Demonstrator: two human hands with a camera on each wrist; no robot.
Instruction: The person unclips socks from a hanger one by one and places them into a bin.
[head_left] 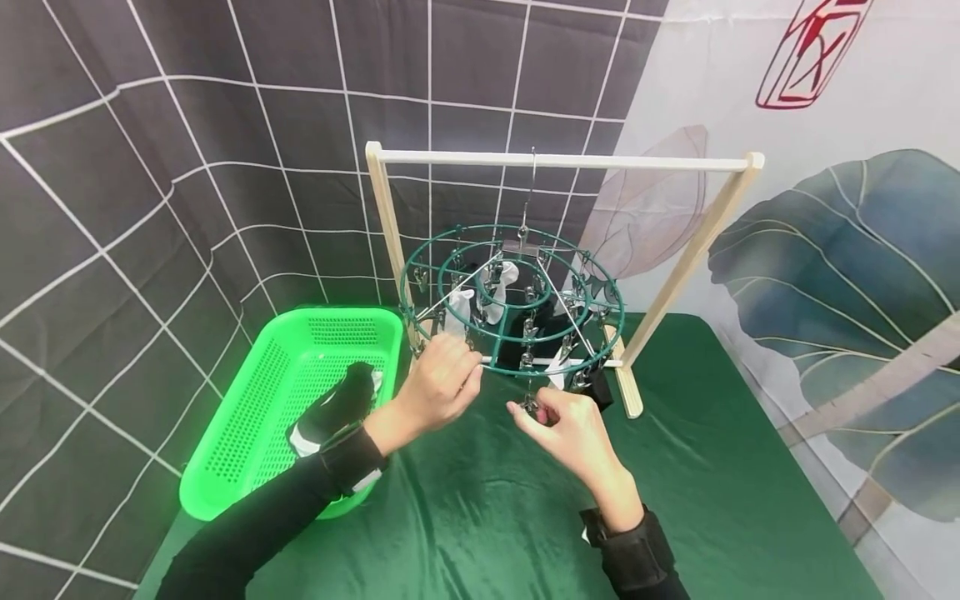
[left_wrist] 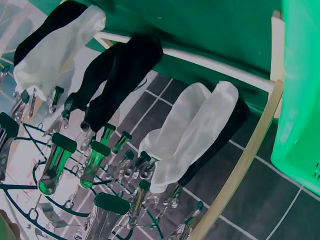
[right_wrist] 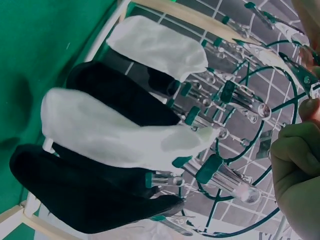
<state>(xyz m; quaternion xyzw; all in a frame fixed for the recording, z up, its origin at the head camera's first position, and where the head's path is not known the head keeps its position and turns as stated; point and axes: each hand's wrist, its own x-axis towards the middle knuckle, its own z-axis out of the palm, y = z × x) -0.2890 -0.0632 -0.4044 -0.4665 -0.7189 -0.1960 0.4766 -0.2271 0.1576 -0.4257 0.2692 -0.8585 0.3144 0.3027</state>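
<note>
A round green clip hanger hangs from the rod of a wooden rack, with white socks and black socks clipped to it. My left hand grips the hanger's front-left rim with curled fingers. My right hand pinches a metal clip that hangs from the front rim. The left wrist view looks up at a white sock pair, a black sock and green-tipped clips. The right wrist view shows my curled fingers beside white and black socks.
A bright green plastic basket sits at the left, holding a black and white sock. A dark green cloth covers the table. Printed backdrops hang close behind the rack.
</note>
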